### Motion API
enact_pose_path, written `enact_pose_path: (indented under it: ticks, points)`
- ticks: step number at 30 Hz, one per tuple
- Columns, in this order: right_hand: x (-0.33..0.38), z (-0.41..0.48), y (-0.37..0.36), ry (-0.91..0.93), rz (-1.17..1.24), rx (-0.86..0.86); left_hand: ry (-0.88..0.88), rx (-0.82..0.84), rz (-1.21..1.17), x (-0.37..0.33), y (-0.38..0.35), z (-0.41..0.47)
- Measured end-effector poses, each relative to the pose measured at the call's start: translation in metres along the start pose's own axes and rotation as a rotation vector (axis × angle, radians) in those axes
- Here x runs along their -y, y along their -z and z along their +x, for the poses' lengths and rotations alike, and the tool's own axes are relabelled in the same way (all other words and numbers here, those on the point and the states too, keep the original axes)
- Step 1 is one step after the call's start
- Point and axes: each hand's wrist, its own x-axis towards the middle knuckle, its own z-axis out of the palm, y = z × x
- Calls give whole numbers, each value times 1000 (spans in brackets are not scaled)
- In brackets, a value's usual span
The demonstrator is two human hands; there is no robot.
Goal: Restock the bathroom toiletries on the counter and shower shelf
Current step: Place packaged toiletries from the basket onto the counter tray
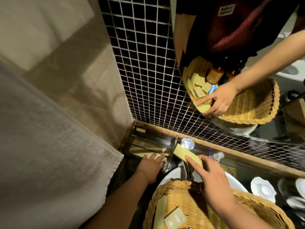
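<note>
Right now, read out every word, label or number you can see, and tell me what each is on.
"THINK THINK", two lines, mirror-reversed: white patch on the dark shirt in the mirror.
Pale packet in the near basket: faint print, too blurred to read.
Amber bottles, reflected: labels too small to read.
Long yellow packet pinched by the right hand: no print shows.

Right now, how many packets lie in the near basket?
2: a long packet at the left rim of the basket, a square packet just right of it. Others may be hidden below the frame edge.
</note>
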Motion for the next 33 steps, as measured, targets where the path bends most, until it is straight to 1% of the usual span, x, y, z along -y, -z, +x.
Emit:
enact_pose_path:
  ticks: [5, 10, 14, 17, 20, 23, 25, 26, 27, 29, 30, 32, 33]
  points:
    - [1, 0, 0, 0, -9, 1, 4, -15, -27, 6, -2, -5]
    - [1, 0, -1, -15, -17, -10, 35, 33, -41, 0, 2, -4]
    - [2, 1, 1, -3, -34, -25, 55, 81, 23, -4, 6, -6]
    - [10, 1, 5, 11, -68, -39, 54, 45, 48, -2, 5, -16]
    - [27, 6, 10, 73, -65, -68, 27, -28, 30, 9, 2, -41]
    - [51, 17, 17, 161, -30, -89, 62, 0, 7, 26, 3, -78]
    - [68, 24, 17, 205, 19, -103, 76, 8, -57, 33, 6, -105]
    - [76, 28, 16, 228, 40, -98, 73, -61, -64, 33, 10, -114]
    - [84, 32, 13, 256, 52, -86, 100, -94, -82, 31, 15, -123]
    - [98, 42, 4, 316, 65, -49, 133, -141, -37, 26, 25, -136]
    - [104, 47, -1, 333, 72, -31, 141, -129, -83, 25, 20, -138]
    - [114, 59, -11, 332, 67, -7, 145, 30, -136, 26, 9, -136]
    - [116, 65, -16, 319, 67, 4, 148, 51, -137, 25, 9, -134]
